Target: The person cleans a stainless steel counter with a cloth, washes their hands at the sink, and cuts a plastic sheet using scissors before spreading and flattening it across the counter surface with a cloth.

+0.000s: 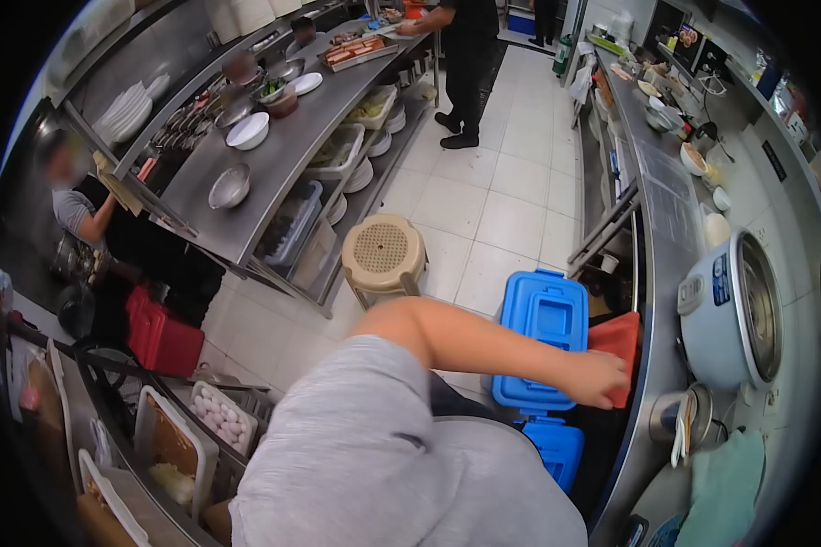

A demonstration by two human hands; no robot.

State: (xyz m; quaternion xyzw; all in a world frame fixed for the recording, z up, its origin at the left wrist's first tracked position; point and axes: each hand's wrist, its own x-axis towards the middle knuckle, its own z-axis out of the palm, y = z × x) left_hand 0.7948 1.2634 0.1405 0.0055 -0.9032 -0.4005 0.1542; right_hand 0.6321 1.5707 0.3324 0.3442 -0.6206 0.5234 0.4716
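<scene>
My left arm reaches across to the right, and my left hand (597, 378) is closed at the lower left edge of a flat red panel (618, 345), its fingertips partly hidden against it. Under my forearm is a blue lidded container (543, 305), and a second blue lid (556, 448) lies just below it. The red panel stands beside the steel counter (661, 264) on the right. My right hand does not show.
A beige stool (383, 251) stands ahead on the tiled floor. A rice cooker (730, 305) sits on the right counter. Another steel table (192, 187) holds bowls. One person stands far ahead, another at left beside a red box (160, 333). Eggs (221, 417) are at lower left.
</scene>
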